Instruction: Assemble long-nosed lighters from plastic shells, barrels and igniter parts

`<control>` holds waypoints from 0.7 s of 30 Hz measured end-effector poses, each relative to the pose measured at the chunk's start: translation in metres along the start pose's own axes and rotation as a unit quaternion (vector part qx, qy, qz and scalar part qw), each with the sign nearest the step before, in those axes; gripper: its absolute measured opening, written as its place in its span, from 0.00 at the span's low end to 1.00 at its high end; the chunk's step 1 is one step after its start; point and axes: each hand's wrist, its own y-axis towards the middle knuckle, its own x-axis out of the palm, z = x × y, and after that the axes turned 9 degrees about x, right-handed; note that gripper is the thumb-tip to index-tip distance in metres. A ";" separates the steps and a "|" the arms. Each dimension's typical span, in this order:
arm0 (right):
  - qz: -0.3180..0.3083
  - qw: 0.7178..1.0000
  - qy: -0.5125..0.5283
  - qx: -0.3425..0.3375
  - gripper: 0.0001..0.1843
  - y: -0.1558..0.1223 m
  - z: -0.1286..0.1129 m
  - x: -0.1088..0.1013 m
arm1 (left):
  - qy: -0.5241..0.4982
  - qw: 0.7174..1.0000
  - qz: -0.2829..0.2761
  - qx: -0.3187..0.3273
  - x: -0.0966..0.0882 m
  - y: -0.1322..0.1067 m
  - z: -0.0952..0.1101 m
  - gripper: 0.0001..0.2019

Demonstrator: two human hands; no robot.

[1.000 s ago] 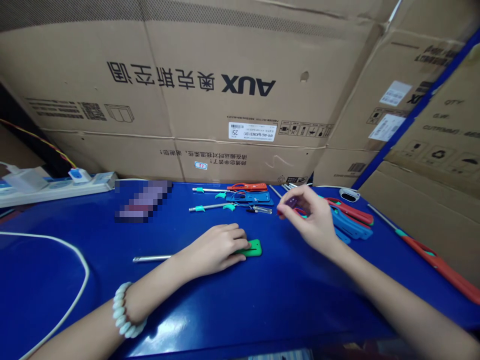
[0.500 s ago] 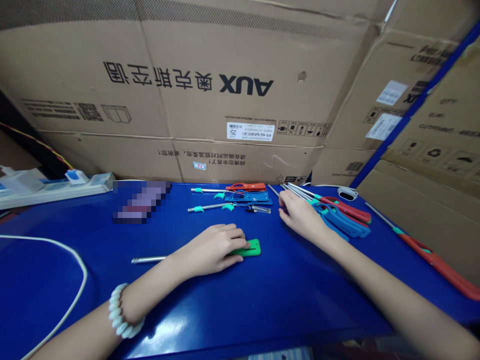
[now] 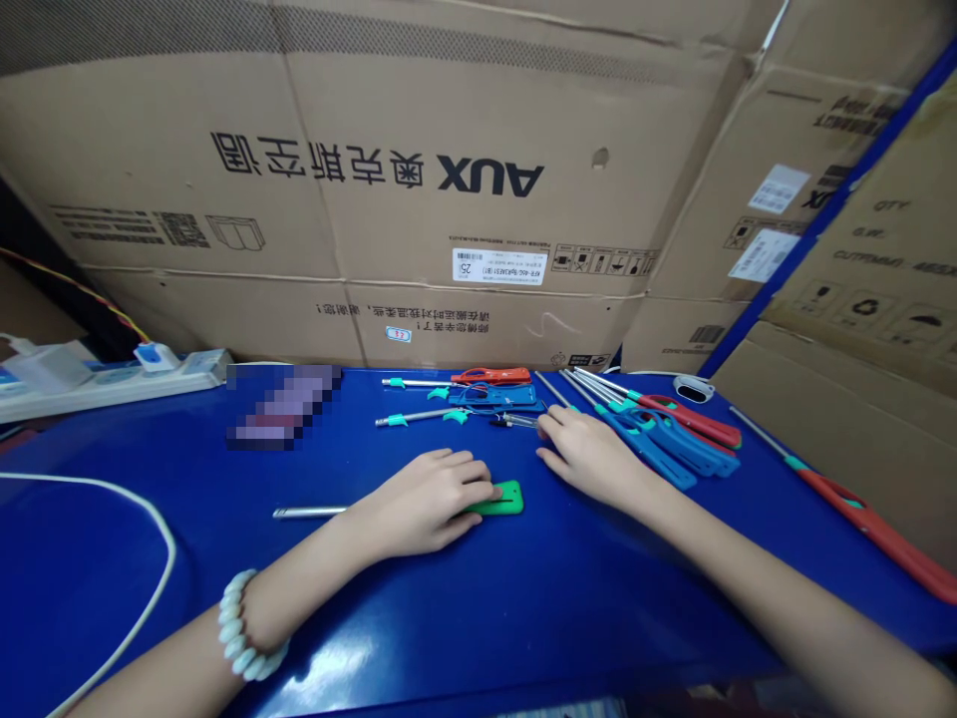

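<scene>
My left hand (image 3: pixel 430 499) lies curled over a green lighter handle (image 3: pixel 502 499) on the blue table (image 3: pixel 523 598). The lighter's metal rod (image 3: pixel 306 513) sticks out to the left past my wrist. My right hand (image 3: pixel 590 459) rests palm down just right of it, with its fingers stretched towards a small clear tube (image 3: pixel 519 421). I see nothing held in that hand. Right behind it lies a pile of blue and red long-nosed lighters (image 3: pixel 673 439).
Blue and red lighter parts (image 3: pixel 493 396) lie at the table's back. Another red lighter (image 3: pixel 867 524) lies far right, and a small white object (image 3: pixel 694 389) sits behind the pile. A power strip (image 3: pixel 112 384) and white cable (image 3: pixel 150 519) are at left. Cardboard boxes (image 3: pixel 449 199) wall the back and right.
My right hand held a small purple piece in the air, dropped to the lighter pile, then slid left and down to the table near the clear tube. The left hand stayed put.
</scene>
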 end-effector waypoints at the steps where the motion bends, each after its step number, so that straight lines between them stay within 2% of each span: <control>1: 0.009 0.999 0.036 -0.024 0.06 -0.002 -0.004 -0.002 | 0.007 1.000 0.006 0.008 0.001 0.001 0.001 0.11; 3: 0.004 0.989 0.115 -0.092 0.09 -0.008 -0.013 -0.004 | 0.025 0.999 0.025 0.024 0.004 0.004 0.004 0.11; 5: -0.026 0.973 0.178 -0.147 0.13 -0.013 -0.021 -0.003 | 0.040 0.998 0.045 0.032 0.006 0.005 0.006 0.10; 8: -0.045 0.964 0.208 -0.158 0.24 -0.018 -0.029 0.004 | 0.039 0.997 0.059 0.034 0.006 0.005 0.006 0.09; 11: -0.024 0.966 0.204 -0.157 0.36 -0.018 -0.034 0.016 | 0.039 0.994 0.100 0.030 0.002 0.003 0.003 0.10; 13: -0.012 0.973 0.173 -0.151 0.36 -0.018 -0.038 0.023 | 0.050 0.989 0.138 0.017 -0.002 0.000 0.000 0.11; 17: -0.014 0.984 0.103 -0.146 0.23 -0.019 -0.041 0.024 | 0.061 0.977 0.205 -0.012 -0.006 -0.003 -0.003 0.10; 21: -0.046 0.983 0.075 -0.158 0.23 -0.022 -0.039 0.017 | 0.060 0.972 0.229 0.000 -0.005 -0.003 -0.001 0.09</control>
